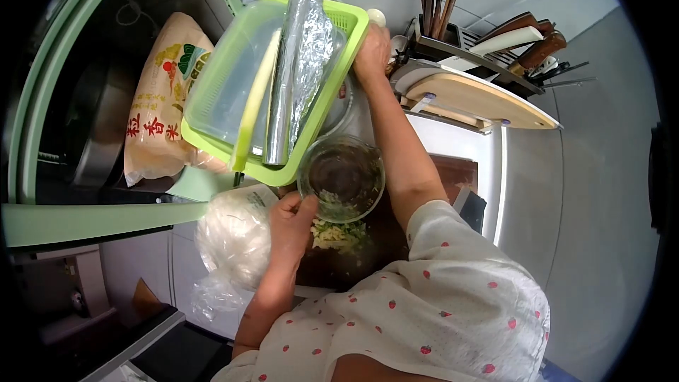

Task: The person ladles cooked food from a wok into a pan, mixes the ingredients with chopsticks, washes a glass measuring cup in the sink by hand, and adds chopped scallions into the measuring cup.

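My left hand (291, 221) grips the rim of a clear glass bowl (350, 177), thumb over the edge. The bowl is held above chopped green and pale pieces (341, 235) on a dark cutting board (385, 230). Stretched out to the back, my right hand (373, 51) is closed beside the corner of a green basket (327, 124). A white round thing (376, 17) shows just past its fingers; what they hold is partly hidden. In the basket lie a roll of foil (286, 85) and a pale green stalk (256, 102).
A knife and chopstick rack (481, 56) with a wooden board (474, 99) stands at the back right. A rice bag (159, 99) leans at the left by a green shelf frame (99, 230). A white plastic bag (233, 233) sits beside my left forearm.
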Motion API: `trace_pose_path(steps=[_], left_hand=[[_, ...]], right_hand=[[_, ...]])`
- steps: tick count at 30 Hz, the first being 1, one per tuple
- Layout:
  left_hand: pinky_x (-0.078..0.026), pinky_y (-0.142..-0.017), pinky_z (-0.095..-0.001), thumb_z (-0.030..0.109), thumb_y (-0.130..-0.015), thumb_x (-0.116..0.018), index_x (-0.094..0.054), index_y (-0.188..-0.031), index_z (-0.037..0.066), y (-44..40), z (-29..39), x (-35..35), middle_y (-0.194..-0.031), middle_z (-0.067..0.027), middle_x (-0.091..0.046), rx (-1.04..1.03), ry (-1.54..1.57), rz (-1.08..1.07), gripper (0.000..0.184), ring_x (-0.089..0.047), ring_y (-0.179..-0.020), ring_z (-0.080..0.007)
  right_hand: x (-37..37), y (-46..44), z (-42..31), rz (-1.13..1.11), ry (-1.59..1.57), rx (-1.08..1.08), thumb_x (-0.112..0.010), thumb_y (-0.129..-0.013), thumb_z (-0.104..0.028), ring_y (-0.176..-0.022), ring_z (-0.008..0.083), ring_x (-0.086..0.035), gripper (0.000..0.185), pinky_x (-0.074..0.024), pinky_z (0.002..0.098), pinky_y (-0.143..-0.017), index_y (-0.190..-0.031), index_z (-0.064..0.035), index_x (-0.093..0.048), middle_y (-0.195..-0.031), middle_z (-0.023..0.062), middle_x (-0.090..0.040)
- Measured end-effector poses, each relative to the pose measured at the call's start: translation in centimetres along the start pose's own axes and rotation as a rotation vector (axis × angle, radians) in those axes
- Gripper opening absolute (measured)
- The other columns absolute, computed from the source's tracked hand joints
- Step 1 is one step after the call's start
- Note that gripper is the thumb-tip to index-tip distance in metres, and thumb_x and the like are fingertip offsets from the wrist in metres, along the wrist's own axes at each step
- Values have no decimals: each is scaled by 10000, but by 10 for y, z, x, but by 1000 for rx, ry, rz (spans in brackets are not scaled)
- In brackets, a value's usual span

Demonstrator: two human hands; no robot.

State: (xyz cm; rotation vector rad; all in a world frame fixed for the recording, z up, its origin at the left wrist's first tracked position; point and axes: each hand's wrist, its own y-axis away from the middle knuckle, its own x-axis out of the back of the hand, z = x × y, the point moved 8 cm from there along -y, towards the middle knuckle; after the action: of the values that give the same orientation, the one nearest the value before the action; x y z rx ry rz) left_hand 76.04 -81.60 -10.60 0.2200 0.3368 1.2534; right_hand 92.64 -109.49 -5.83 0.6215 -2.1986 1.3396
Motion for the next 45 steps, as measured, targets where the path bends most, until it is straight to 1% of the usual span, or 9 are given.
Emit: trace_pose_path(steps=[2,11,14,19,21,28,36,39,45], left_hand=[[-310,-522,-185,84,-830,-549,-582,-722,-8,-1,0,0,-625,49,-502,-8,-5,-1,146,-398,-577,-16],[-282,-492,-185,78,-809,-575,-555,-647,2,-6,3,1,-583,63,-454,-30,-34,28,180,-361,-551,-10],[-274,-482,-191,80,-799,-585,-543,-621,4,-9,-5,6,-565,67,-432,-34,-68,43,198,-346,-543,-10],[-269,-478,-195,85,-793,-590,-528,-604,9,-7,2,4,-556,65,-425,-46,-38,54,213,-338,-537,-11],[-285,-487,-193,83,-797,-581,-543,-623,5,-9,-1,5,-571,58,-452,-28,-56,46,195,-357,-541,-15],[-297,-521,-197,98,-785,-550,-580,-648,24,-6,9,-2,-611,26,-513,-7,-36,2,158,-399,-553,-45],[-321,-535,-181,81,-811,-550,-586,-700,-4,-3,18,-4,-636,38,-512,-60,-35,40,145,-403,-580,-22],[-293,-543,-216,97,-792,-547,-540,-593,38,-3,16,-5,-623,-11,-531,-43,-30,69,207,-410,-572,-72],[-285,-509,-182,66,-812,-544,-568,-670,6,-4,13,-2,-617,47,-484,-58,-63,50,156,-369,-561,-19]], right_hand=[[-3,2,13,74,-276,-178,-477,-807,-190,-838,388,-545,197,-413,445,-723,-914,-45,-555,-851,185,-584],[-12,10,31,27,-267,-588,-476,-825,-200,-826,380,-577,228,-435,421,-725,-971,-41,-551,-856,221,-605],[-16,8,29,29,-331,-501,-485,-821,-219,-809,356,-589,237,-438,413,-715,-960,-60,-591,-832,195,-619],[-11,9,31,207,-603,-495,-540,-773,-95,-758,297,-607,192,-454,346,-701,-942,-63,-625,-802,159,-633],[2,13,28,83,-658,-748,-547,-754,-36,-774,275,-604,210,-455,323,-711,-949,-49,-624,-817,152,-634],[-28,16,60,109,-569,-717,-555,-743,-54,-849,297,-589,226,-451,345,-748,-959,-33,-618,-940,163,-605],[-21,19,47,85,-746,-599,-601,-662,68,-729,257,-571,197,-462,300,-699,-850,9,-601,-836,135,-499],[-4,23,38,132,-585,-538,-617,-686,-5,-785,253,-571,233,-457,313,-735,-916,-42,-613,-906,125,-548],[3,27,30,215,-400,-443,-575,-717,-12,-908,308,-536,278,-415,358,-831,-993,-47,-588,-952,166,-549]])
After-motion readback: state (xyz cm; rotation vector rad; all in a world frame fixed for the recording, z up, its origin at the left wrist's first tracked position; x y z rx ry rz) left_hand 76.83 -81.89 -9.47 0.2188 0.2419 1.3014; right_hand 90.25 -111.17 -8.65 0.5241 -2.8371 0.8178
